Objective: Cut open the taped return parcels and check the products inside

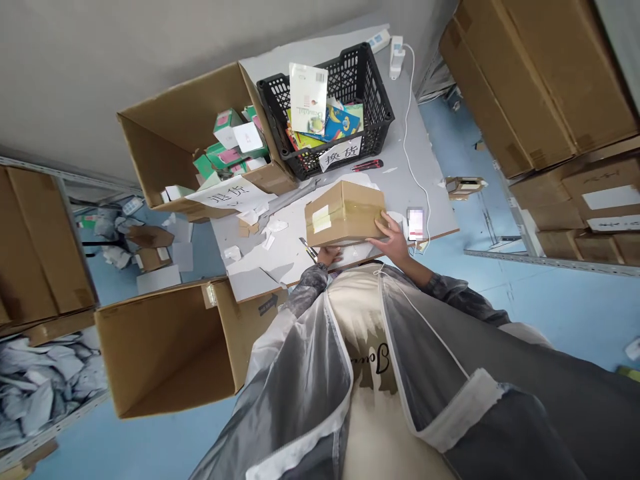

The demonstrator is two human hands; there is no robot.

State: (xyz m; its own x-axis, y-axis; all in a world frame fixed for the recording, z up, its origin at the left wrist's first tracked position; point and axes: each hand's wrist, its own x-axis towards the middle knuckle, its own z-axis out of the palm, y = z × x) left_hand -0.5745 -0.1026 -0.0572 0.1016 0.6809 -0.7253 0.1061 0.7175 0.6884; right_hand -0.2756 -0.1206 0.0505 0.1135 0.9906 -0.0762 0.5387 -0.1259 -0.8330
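Note:
A small taped cardboard box [363, 212] with a white label is held between my two hands above the near side of the grey table [440, 210]. My right hand [393, 241] grips its right end, thumb and fingers against the cardboard. Under the lower left edge, my left hand [330, 255] supports it; part of that hand is hidden by the box. Just left of it lies a thin dark tool [309, 249], too small to make out. A phone [415, 224] with a lit screen lies to the right of my right hand.
Behind the box stand a black plastic basket [385, 127] holding booklets and an open carton [165, 130] of small green-and-white boxes. A red-black utility knife [367, 165] lies before the basket. An open carton [165, 347] stands at lower left; shelves with cartons [545, 87] flank both sides.

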